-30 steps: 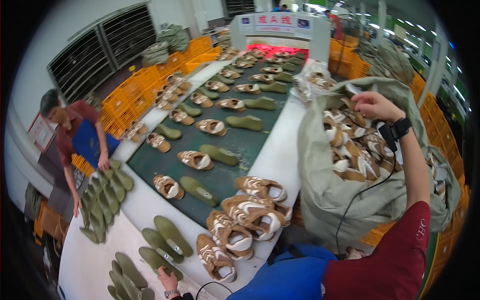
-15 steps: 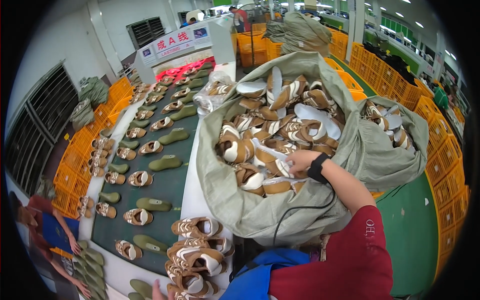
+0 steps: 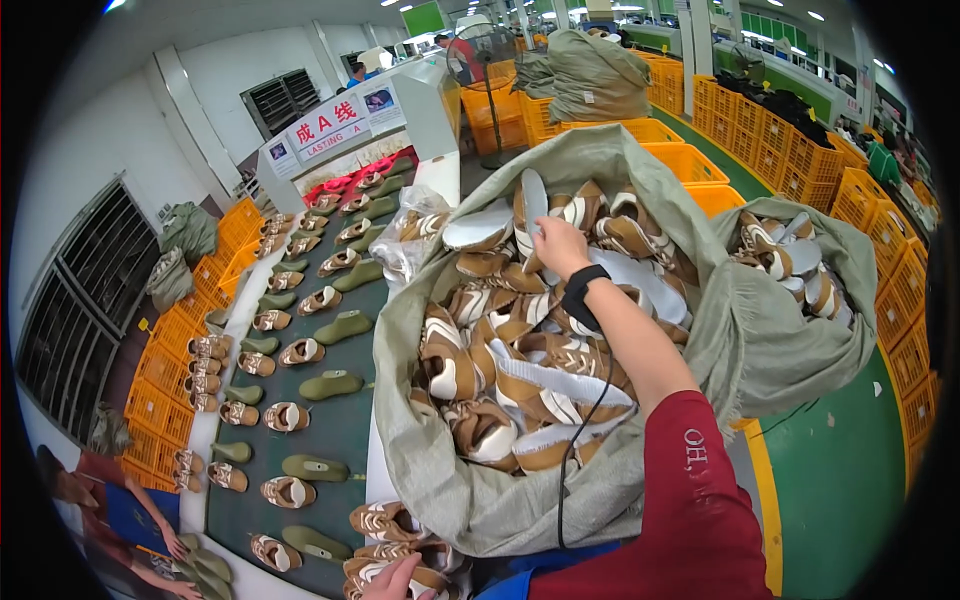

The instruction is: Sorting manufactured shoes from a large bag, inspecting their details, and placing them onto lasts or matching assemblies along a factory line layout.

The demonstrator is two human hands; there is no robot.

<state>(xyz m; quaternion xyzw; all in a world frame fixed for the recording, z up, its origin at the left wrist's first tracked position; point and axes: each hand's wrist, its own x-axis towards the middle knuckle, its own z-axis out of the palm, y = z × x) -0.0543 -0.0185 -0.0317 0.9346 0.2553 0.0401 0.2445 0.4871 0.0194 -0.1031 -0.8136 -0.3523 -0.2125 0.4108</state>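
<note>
Right arm: short red sleeve [image 3: 690, 490] with small white lettering. Black wristband [image 3: 583, 290] at the wrist, thin black cable [image 3: 585, 420] trailing from it. Blue garment [image 3: 520, 585] at lower edge.

The right hand [image 3: 560, 247] grips a shoe upper [image 3: 527, 205] inside the open sack [image 3: 640, 170] of brown-and-white uppers.

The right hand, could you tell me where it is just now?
In the head view the right hand is right of centre, reaching into the open grey-green sack, on the brown-and-white shoe uppers near its far rim.
</note>
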